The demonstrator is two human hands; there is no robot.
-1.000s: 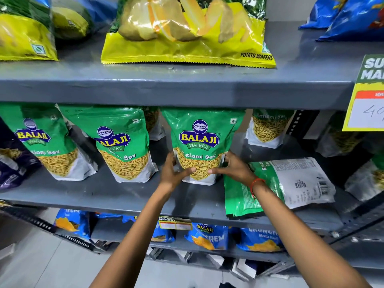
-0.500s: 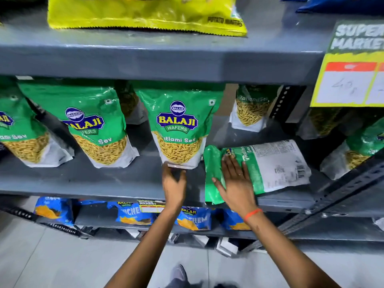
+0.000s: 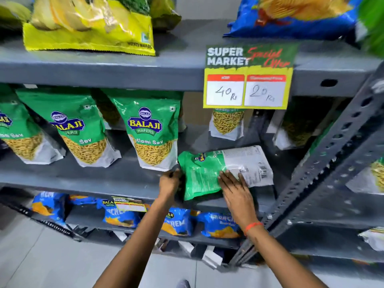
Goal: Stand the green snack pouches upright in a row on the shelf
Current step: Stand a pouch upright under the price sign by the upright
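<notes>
Three green Balaji sev pouches stand upright in a row on the grey middle shelf (image 3: 99, 180): one at the left edge (image 3: 18, 132), one in the middle (image 3: 80, 129) and one on the right (image 3: 154, 132). Just right of that row another green pouch (image 3: 200, 175) lies flat, back side up, its white barcode end pointing right. My left hand (image 3: 169, 182) curls around this pouch's left edge. My right hand (image 3: 235, 189) rests on top with fingers spread, the thumb hidden under the near edge. More green pouches (image 3: 227, 123) stand further back.
A yellow price tag (image 3: 248, 80) hangs from the shelf above. A perforated grey upright (image 3: 332, 163) slants down on the right. Blue snack bags (image 3: 218, 225) fill the lower shelf. Yellow (image 3: 89, 30) and blue (image 3: 291, 17) chip bags lie on the top shelf.
Both hands left the standing right-hand pouch and moved right and down to the flat pouch. The view has swung to the right.
</notes>
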